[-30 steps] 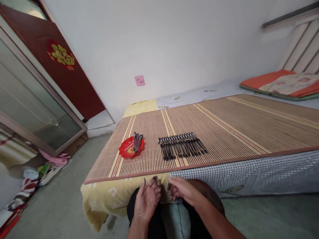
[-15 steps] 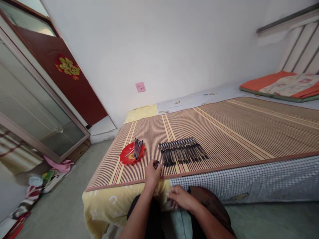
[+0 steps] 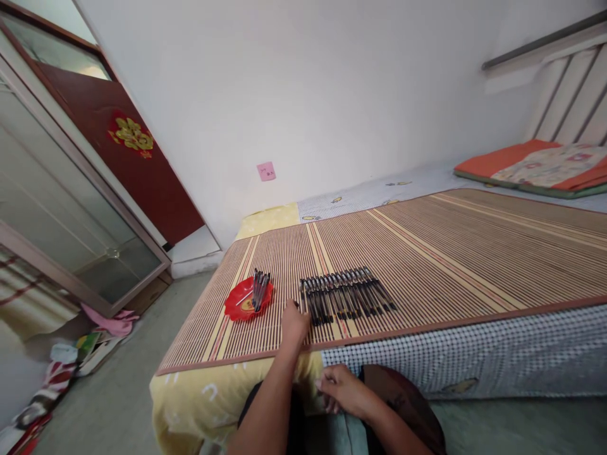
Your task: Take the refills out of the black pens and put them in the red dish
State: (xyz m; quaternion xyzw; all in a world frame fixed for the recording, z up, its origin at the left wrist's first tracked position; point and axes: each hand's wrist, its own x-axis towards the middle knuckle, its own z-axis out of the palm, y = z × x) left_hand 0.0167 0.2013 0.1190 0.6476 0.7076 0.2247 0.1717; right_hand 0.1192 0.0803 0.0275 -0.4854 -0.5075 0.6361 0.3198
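Note:
On the bamboo mat, my left hand [image 3: 294, 325] is closed at the lower left end of a row of pens [image 3: 346, 294]. A small dark piece shows at its fingertips; what it belongs to is hidden. The dark pens lie side by side, several of them, slightly fanned toward the right. Left of this hand a red scalloped plate [image 3: 232, 308] holds a bundle of pens [image 3: 260, 291] and one pale thin stick [image 3: 244, 298]. My right hand [image 3: 344, 388] rests over my lap in front of the bed edge, fingers curled, with nothing visible in them.
The striped bamboo mat [image 3: 427, 253] covers most of the bed. A folded orange quilt [image 3: 507, 158] lies at the far right, against the railing. The white wall [image 3: 332, 95] rises behind the bed. At left are a glass-panelled door [image 3: 71, 189] and clothes on the floor.
My left hand has shifted slightly right and turned, its back now more toward me, close to the leftmost pens. The right hand stays in about the same place. The view has tilted a little.

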